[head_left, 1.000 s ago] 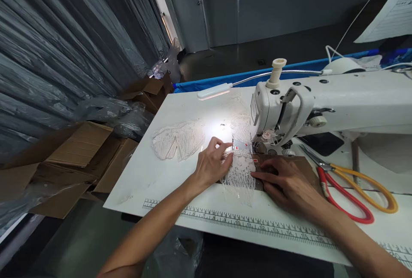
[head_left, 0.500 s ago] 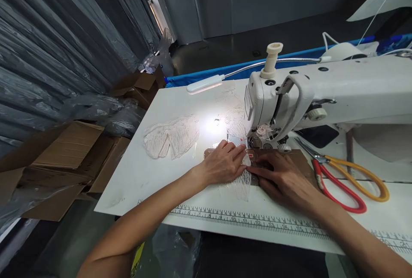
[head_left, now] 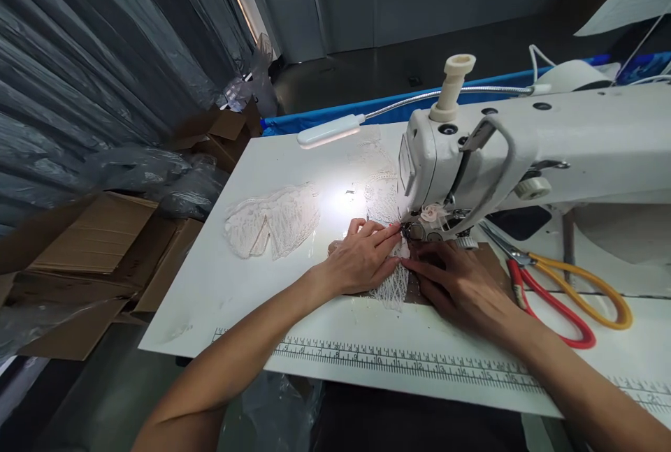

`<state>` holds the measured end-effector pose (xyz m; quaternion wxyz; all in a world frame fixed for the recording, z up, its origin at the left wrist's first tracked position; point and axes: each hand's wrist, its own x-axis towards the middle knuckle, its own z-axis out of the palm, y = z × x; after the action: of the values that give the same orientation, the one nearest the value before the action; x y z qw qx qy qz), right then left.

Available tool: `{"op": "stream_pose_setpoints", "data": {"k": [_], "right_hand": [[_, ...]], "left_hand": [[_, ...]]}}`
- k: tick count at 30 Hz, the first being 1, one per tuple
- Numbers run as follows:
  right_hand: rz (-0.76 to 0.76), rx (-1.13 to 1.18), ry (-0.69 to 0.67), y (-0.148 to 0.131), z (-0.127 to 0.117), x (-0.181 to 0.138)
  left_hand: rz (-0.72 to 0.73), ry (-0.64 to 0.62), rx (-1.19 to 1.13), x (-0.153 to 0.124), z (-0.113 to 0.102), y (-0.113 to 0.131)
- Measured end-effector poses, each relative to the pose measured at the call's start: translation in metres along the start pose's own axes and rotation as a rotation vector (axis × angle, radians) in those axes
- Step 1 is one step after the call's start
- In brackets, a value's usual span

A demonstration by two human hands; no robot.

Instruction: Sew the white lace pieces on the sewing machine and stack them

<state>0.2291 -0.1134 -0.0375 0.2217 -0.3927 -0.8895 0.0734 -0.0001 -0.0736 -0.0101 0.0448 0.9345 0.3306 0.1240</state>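
Two hands work lace at a sewing machine; L to R: cardboard boxes [head_left: 99, 242] on the floor off the table's [head_left: 251, 158] left edge, then a spare lace pile [head_left: 272, 218] toward the table's left-middle, lit by the lamp [head_left: 328, 132]. Left hand [head_left: 361, 256] lies flat, fingers together and stretched, pressing the lace strip [head_left: 391, 288] onto the table just left of the needle area; nothing gripped, just pinned down. Right hand [head_left: 456, 281] is also flat, fingers extended, holding the strip's right side over a brown sheet [head_left: 493, 260], fingertips nearly touching the left's. Machine [head_left: 524, 144] sits over both; scissors [head_left: 556, 288] lie near the right edge.

Step, as I judge it: aligning the strip under the presser foot, prob. feeding a seam. Next move needs both hands to keep even tension and guide straight.

Hidden: needle and foot are behind fingers and the machine head; can't tell if the foot is down. Ruler marks along the front edge are too small to read.
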Motion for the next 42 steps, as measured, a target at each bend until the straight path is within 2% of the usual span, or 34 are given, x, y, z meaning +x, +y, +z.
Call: {"op": "stream_pose_setpoints", "data": {"k": [22,25,33,42], "right_hand": [[-0.016,0.041,0.002,0.006,0.001,-0.001],[-0.03,0.038,0.005,0.006,0.0,-0.001],[-0.012,0.031,0.002,0.002,-0.002,0.0],[0.016,-0.016,-0.032,0.005,0.004,0.001]], "left_hand": [[-0.052,0.072,0.048,-0.001,0.005,0.011],[-0.058,0.11,0.097,-0.001,0.006,0.012],[0.089,0.286,0.158,-0.001,0.009,0.01],[0.038,0.254,0.199,0.002,0.01,0.009]]}}
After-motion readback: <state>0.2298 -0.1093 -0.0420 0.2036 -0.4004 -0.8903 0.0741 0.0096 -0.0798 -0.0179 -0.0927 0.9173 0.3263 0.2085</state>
